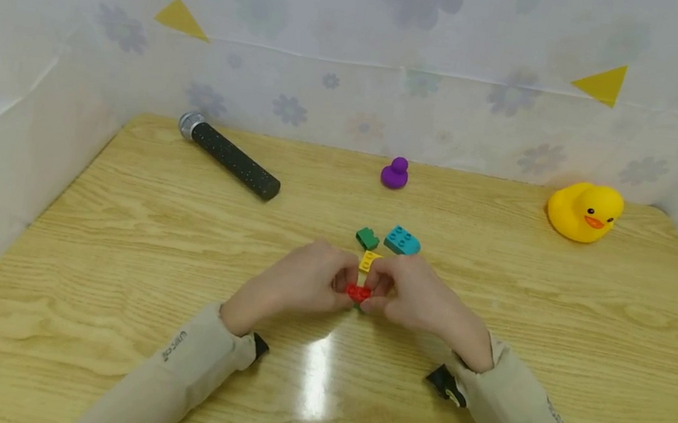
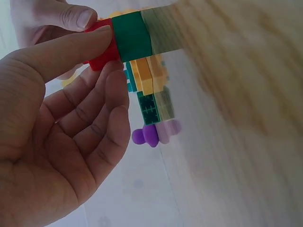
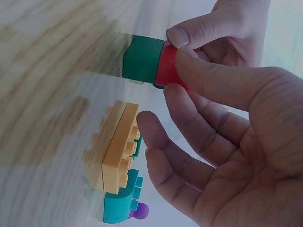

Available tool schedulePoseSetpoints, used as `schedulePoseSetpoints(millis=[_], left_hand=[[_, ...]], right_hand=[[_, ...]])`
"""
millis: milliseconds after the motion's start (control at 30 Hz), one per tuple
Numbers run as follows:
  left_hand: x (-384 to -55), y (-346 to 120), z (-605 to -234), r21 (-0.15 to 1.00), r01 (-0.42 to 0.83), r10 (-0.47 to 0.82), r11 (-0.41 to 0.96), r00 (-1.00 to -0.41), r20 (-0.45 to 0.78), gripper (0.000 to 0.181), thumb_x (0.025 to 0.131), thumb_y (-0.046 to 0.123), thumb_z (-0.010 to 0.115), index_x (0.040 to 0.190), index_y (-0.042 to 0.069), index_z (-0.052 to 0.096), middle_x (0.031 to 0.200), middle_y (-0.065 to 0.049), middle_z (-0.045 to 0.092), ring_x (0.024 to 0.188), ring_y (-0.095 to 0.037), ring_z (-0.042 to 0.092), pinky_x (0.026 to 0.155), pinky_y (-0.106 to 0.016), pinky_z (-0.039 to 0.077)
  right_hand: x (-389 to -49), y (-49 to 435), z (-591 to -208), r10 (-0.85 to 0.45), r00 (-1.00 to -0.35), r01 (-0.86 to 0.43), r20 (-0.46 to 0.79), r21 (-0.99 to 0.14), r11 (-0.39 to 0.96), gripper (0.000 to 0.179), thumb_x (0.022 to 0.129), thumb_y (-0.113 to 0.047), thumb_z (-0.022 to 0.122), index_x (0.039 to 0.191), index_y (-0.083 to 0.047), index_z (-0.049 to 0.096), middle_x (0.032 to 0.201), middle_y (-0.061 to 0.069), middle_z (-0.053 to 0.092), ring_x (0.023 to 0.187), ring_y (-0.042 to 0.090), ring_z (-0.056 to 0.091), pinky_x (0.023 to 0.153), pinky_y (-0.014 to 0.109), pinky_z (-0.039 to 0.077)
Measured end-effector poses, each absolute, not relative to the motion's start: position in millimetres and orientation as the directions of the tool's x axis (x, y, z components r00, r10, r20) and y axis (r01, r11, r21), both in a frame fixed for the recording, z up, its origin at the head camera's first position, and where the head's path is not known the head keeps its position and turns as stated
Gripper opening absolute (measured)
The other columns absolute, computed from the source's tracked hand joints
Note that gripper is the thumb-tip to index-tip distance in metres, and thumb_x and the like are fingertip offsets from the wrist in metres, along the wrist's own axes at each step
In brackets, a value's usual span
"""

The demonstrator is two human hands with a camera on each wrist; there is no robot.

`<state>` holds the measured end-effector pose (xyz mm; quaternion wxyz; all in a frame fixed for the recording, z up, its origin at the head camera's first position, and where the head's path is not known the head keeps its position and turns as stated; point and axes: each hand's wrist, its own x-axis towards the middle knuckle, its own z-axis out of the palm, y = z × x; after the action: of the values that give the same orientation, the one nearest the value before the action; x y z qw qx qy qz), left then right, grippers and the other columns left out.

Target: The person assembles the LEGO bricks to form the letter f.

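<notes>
In the head view, a red toy building brick (image 1: 358, 294) is between the two hands at the middle of the table. My left hand (image 1: 313, 280) pinches its left side with thumb and index finger; my right hand (image 1: 418, 295) pinches the right side likewise. Directly beneath it, the wrist views show a green brick (image 2: 132, 37) standing on the tabletop, stacked against the red one. Just beyond the fingers lies a yellow brick (image 1: 367, 261), partly covered by the right hand. Behind that are a small green brick (image 1: 367, 238) and a teal brick (image 1: 402, 240) with one rounded end.
A black microphone (image 1: 233, 158) lies at the back left of the wooden table (image 1: 111, 281). Near the back edge sits a small purple duck (image 1: 394, 174), and a larger yellow duck (image 1: 583, 212) stands at the back right. Flowered cloth (image 1: 328, 96) hangs behind.
</notes>
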<state>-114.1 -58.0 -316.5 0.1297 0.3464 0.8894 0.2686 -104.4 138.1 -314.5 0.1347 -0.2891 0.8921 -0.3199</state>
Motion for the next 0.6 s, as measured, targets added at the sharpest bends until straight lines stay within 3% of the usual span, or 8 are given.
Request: schedulePoseSetpoints(millis=[300,467,600], left_hand=[[-116.8,-60.2,-313.9,0.516,0.447,0.588,0.731,-0.796,-0.143,0.018,0.084,0.017,0.072,0.1,0.009,0.068,0.079,0.006,0.066,0.076,-0.011,0.061,0.069,-0.029,0.05],[-117.5,-61.5,-314.7,0.521,0.458,0.623,0.72,-0.758,-0.195,0.03,0.081,0.009,0.074,0.11,0.009,0.065,0.082,0.004,0.064,0.077,-0.011,0.059,0.07,-0.029,0.049],[-116.7,-62.2,-316.8,0.538,0.47,0.65,0.7,-0.731,-0.207,0.041,0.08,0.018,0.079,0.115,0.01,0.061,0.081,0.004,0.062,0.072,-0.01,0.058,0.067,-0.029,0.048]], right_hand=[[-104.4,139.4,-319.5,-0.647,-0.762,-0.481,-0.035,-0.639,0.6,0.015,0.081,-0.016,0.078,0.078,-0.011,0.064,0.067,-0.009,0.059,0.059,0.005,0.052,0.056,0.024,0.047],[-105.2,139.8,-319.6,-0.672,-0.739,-0.487,-0.052,-0.649,0.585,0.011,0.084,-0.017,0.075,0.083,-0.01,0.067,0.07,-0.008,0.061,0.061,0.004,0.053,0.058,0.024,0.048],[-106.3,139.6,-319.3,-0.685,-0.727,-0.495,-0.054,-0.65,0.577,0.008,0.086,-0.016,0.073,0.085,-0.01,0.068,0.072,-0.008,0.061,0.063,0.004,0.053,0.059,0.024,0.048]])
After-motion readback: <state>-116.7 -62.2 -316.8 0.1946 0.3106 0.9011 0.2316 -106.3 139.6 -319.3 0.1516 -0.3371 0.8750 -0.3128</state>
